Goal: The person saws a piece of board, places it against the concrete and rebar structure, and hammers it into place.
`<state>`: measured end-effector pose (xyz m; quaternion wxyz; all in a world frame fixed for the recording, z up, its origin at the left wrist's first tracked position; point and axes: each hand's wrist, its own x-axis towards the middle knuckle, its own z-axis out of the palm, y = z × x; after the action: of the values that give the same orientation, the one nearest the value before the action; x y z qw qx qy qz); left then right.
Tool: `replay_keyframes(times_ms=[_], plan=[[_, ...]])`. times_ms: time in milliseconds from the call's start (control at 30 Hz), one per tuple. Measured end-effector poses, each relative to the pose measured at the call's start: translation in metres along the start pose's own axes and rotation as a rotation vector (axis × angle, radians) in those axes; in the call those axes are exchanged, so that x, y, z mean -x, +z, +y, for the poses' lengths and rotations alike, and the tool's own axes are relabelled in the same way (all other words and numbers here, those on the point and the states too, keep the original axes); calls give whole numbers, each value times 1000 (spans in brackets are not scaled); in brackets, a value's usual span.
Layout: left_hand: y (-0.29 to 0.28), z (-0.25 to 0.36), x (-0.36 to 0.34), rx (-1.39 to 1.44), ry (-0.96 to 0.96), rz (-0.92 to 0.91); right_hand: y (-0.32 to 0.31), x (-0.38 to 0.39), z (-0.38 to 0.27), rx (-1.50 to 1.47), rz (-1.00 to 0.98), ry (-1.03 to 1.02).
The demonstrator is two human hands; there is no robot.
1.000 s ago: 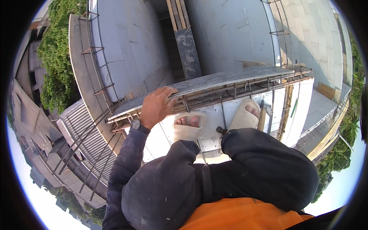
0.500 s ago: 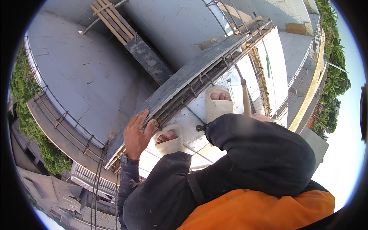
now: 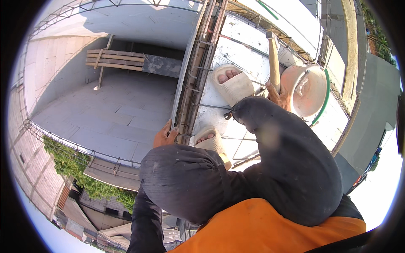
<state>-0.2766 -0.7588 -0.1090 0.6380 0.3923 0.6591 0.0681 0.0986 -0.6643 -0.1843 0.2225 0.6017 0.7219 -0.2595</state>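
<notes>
My left hand (image 3: 165, 135) is closed over the edge of an upright grey formwork board (image 3: 184, 71), its fingers partly hidden by the board and my knee. The board stands beside a narrow channel of steel reinforcing bars (image 3: 195, 78). On my right side, my right hand (image 3: 279, 99) is closed around the lower end of a pale wooden handle (image 3: 274, 63), apparently a hammer's. The handle points away from me, with a small grey end. Just right of that hand sits a pale round bucket (image 3: 306, 95) with a handle.
My sandalled feet (image 3: 232, 84) rest on white panels (image 3: 236, 38) beside the channel. Left of the board lies a deep drop to a grey floor (image 3: 126, 109), with bamboo poles (image 3: 114, 58) spanning it. A green hose (image 3: 325, 99) curves by the bucket. Timber (image 3: 349, 55) runs along the right.
My view has turned, so the board now runs nearly straight away from me. My right hand and the bucket have come into clear view. My left hand stays on the board's edge.
</notes>
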Motion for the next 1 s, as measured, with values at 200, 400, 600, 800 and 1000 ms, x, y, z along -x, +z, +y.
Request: replay_keyframes(times_ms=[200, 400, 600, 800, 1000], plan=[[-2, 3, -12, 12, -19, -50, -74, 50, 5, -310, 52, 48], [4, 1, -6, -40, 34, 78, -183, 103, 69, -1091, 428, 503], [33, -2, 5, -112, 55, 284, -156, -10, 96, -913, 542, 587], [48, -11, 4, -165, 157, 487, -145, -51, 124, -719, 432, 575], [54, -8, 3, -180, 112, 532, -190, -48, 153, -432, -39, 467]])
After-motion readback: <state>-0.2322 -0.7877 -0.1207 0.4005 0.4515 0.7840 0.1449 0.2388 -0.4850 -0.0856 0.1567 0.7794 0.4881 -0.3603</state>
